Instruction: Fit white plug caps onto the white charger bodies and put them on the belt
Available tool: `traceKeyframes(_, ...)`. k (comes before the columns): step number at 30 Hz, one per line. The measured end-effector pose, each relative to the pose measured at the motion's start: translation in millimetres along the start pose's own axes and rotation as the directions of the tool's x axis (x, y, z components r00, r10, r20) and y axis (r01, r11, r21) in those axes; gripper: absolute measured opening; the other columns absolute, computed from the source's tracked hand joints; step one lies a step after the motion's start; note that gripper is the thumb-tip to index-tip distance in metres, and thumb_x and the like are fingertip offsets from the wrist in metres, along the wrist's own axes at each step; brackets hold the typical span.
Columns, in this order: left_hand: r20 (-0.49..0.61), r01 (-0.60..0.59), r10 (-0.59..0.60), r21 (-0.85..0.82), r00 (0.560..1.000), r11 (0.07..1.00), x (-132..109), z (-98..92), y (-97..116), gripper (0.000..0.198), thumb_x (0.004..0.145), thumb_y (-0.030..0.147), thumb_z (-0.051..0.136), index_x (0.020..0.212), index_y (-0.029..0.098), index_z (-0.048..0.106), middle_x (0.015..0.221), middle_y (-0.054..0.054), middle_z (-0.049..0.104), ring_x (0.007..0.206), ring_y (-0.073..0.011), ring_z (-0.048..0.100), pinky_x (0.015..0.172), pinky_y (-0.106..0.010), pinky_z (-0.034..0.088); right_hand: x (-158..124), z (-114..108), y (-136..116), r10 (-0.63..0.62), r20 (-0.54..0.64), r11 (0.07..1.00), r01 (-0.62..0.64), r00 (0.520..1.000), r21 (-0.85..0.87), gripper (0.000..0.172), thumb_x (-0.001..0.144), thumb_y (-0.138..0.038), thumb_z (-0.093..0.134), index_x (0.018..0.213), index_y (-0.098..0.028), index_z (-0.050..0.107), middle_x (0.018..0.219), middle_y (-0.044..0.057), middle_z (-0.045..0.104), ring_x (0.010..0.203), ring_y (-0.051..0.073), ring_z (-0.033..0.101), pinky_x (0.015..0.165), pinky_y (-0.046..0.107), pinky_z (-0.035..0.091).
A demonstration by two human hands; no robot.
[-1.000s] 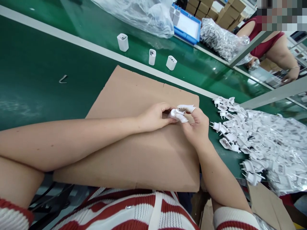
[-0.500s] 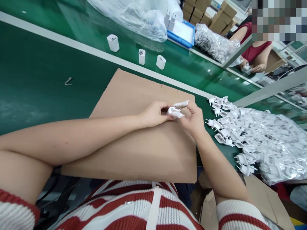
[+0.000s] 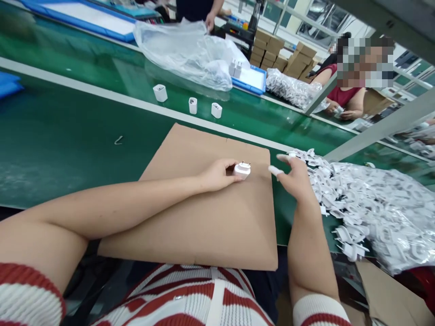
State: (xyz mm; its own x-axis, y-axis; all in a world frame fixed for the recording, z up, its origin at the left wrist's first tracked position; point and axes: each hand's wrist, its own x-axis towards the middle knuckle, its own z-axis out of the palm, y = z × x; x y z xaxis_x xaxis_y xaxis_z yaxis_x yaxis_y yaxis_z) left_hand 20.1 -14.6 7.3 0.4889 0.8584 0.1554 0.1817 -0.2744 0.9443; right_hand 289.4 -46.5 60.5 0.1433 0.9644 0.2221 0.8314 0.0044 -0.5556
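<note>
Over the cardboard sheet [image 3: 190,217], my left hand [image 3: 219,175] grips a white plug adapter [image 3: 242,171] with its two metal pins pointing up. My right hand [image 3: 295,177] is apart from it, off the sheet's right edge, thumb and forefinger spread with nothing between them. White covers wrap those two fingertips. Just beyond my right hand lies a pile of white plug heads [image 3: 326,185], spilling from a clear plastic bag [image 3: 404,213].
Three white charger bodies [image 3: 193,105] stand on the green strip past the pale rail. A small bent metal piece [image 3: 118,140] lies left of the cardboard. Farther back are a clear plastic bag [image 3: 190,54], a blue tray [image 3: 253,79] and a co-worker's hands [image 3: 340,112]. A metal post slants at right.
My right hand has let go of the adapter and moved right, its fingers opening. My left hand keeps hold of the adapter, whose pins now show. The view has tilted up.
</note>
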Motion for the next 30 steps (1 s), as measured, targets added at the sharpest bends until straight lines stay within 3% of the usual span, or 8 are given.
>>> traceKeyframes(3,-0.057,0.012,-0.006,0.103,0.998,0.995,27,-8.1,-3,0.040,0.078,0.034,0.082,0.115,0.021,0.076,0.116,-0.007,0.078,0.104,-0.0278,0.072,0.096,-0.042,0.057,1,-24,26,0.242,0.002,0.853,-0.211,0.970,-0.477,0.058,0.069,-0.033,0.085,0.124,-0.019,0.073,0.134,0.022,0.065,0.130,0.047,0.056,0.104,0.064,0.046)
traceKeyframes(6,-0.193,0.010,0.043,0.265,0.980,0.964,80,-23.8,-12,0.038,0.078,0.032,0.082,0.113,0.020,0.077,0.111,-0.006,0.078,0.101,-0.0267,0.070,0.094,-0.039,0.056,4,-27,42,0.340,0.112,0.794,-0.222,0.934,-0.567,0.045,0.072,-0.015,0.075,0.117,-0.021,0.077,0.121,0.017,0.072,0.109,0.039,0.069,0.090,0.049,0.054)
traceKeyframes(13,-0.488,0.281,-0.043,0.428,0.872,0.859,191,-68.0,-39,0.033,0.085,0.023,0.074,0.117,0.017,0.072,0.116,-0.013,0.076,0.109,-0.0288,0.067,0.095,-0.037,0.052,14,-4,40,0.009,-0.051,0.855,-0.035,0.999,-0.518,0.050,0.080,-0.011,0.058,0.126,-0.017,0.077,0.114,0.017,0.069,0.098,0.032,0.068,0.090,0.043,0.052)
traceKeyframes(19,-0.505,0.240,0.059,0.507,0.861,0.828,185,-88.5,-41,0.040,0.076,0.025,0.077,0.114,0.017,0.069,0.114,-0.014,0.073,0.117,-0.0341,0.062,0.104,-0.042,0.047,17,4,47,-0.130,-0.128,0.898,0.062,0.983,-0.436,0.034,0.082,-0.019,0.054,0.102,-0.019,0.081,0.097,0.014,0.067,0.093,0.032,0.062,0.086,0.045,0.050)
traceKeyframes(21,-0.586,0.183,0.240,0.570,0.774,0.801,172,-117.2,-42,0.038,0.077,0.022,0.072,0.115,0.017,0.067,0.118,-0.013,0.069,0.120,-0.0337,0.058,0.110,-0.046,0.043,17,6,46,-0.191,-0.160,0.912,0.115,0.969,-0.393,0.028,0.084,-0.023,0.053,0.095,-0.020,0.079,0.096,0.013,0.071,0.096,0.033,0.062,0.092,0.047,0.049)
traceKeyframes(26,-0.912,0.436,0.265,0.385,0.312,0.813,144,-253.3,-70,0.065,0.076,0.013,0.070,0.138,0.009,0.052,0.156,-0.022,0.041,0.147,-0.0380,0.033,0.125,-0.055,0.026,14,14,27,-0.140,-0.209,0.975,0.099,0.968,-0.198,0.029,0.090,-0.042,0.053,0.098,-0.022,0.074,0.102,0.012,0.078,0.100,0.032,0.066,0.088,0.046,0.051)
traceKeyframes(28,-0.934,0.538,0.077,0.267,0.348,0.800,135,-305.6,-90,0.089,0.073,0.016,0.078,0.153,0.006,0.039,0.170,-0.023,0.017,0.156,-0.0420,0.017,0.129,-0.058,0.017,12,17,18,-0.103,-0.185,0.985,0.074,0.977,-0.159,0.032,0.091,-0.046,0.053,0.100,-0.023,0.073,0.105,0.011,0.078,0.098,0.031,0.068,0.084,0.043,0.052)
traceKeyframes(30,-0.868,0.582,-0.093,0.244,0.489,0.776,128,-341.9,-109,0.095,0.072,0.014,0.080,0.156,0.005,0.037,0.169,-0.024,0.024,0.154,-0.0404,0.028,0.129,-0.053,0.024,11,21,12,-0.101,-0.151,0.985,0.078,0.983,-0.153,0.033,0.091,-0.048,0.052,0.100,-0.024,0.073,0.107,0.010,0.079,0.099,0.030,0.070,0.083,0.042,0.053)
